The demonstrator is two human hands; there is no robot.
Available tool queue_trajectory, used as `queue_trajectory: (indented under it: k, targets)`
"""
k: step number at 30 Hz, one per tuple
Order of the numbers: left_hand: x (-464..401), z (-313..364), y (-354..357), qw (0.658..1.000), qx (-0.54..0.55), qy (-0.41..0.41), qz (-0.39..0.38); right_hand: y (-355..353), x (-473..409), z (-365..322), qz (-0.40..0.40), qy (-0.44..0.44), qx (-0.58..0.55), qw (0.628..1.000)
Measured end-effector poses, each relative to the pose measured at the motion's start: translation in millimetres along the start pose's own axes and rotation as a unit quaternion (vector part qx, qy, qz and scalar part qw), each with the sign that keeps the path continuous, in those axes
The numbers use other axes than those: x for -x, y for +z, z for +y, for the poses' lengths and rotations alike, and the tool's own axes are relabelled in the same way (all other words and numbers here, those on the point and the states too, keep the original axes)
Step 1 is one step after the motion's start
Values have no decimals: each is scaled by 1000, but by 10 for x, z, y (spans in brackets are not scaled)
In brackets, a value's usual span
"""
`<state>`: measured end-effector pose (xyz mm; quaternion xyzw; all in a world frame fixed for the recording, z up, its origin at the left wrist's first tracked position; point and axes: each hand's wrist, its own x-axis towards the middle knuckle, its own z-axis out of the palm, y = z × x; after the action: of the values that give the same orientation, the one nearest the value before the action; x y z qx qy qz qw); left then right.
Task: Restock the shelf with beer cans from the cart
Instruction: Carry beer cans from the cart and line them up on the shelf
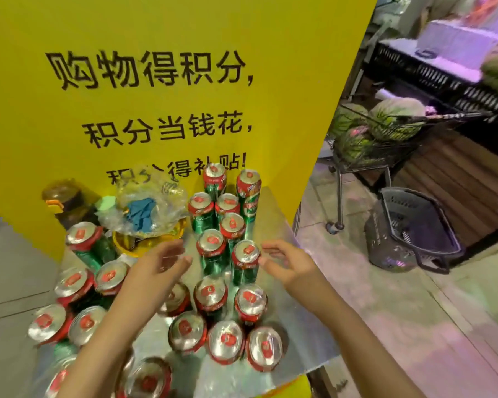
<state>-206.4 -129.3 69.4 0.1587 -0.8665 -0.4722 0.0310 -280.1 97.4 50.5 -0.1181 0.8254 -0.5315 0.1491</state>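
Nearest us, beer cans stand upright on the silver shelf. Our left hand and right hand hover open, fingers relaxed, holding nothing, flanking one can. Beyond: plastic bag, yellow sign; far right, cart.

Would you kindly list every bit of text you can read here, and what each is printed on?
"购物得积分," top line of the yellow sign.
"积分当钱花," second line of the sign.
"积分得补贴!" third line, partly hidden behind the plastic bag and the cans.
Can labels and lid stickers: too blurred to read.
Grey basket lettering: unreadable.
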Motion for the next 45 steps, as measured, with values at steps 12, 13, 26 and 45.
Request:
queue_trajectory:
  k: [12, 13, 26, 45]
  targets:
    - [-1725, 192, 615, 996, 65, -48, 42, -117, -1695, 392, 17, 113, -25, 993]
    - [-1813, 170, 633, 995, 60, -57, 63, -91, -1775, 387, 16, 117, -36, 992]
    - [-2554, -62, 781, 998, 45, -32, 28, 122, -2232, 461, 36, 59, -85, 994]
    - [-2273, 384, 683, 979, 104, 76, 160, -231, -1957, 369, 142, 10, -134, 981]
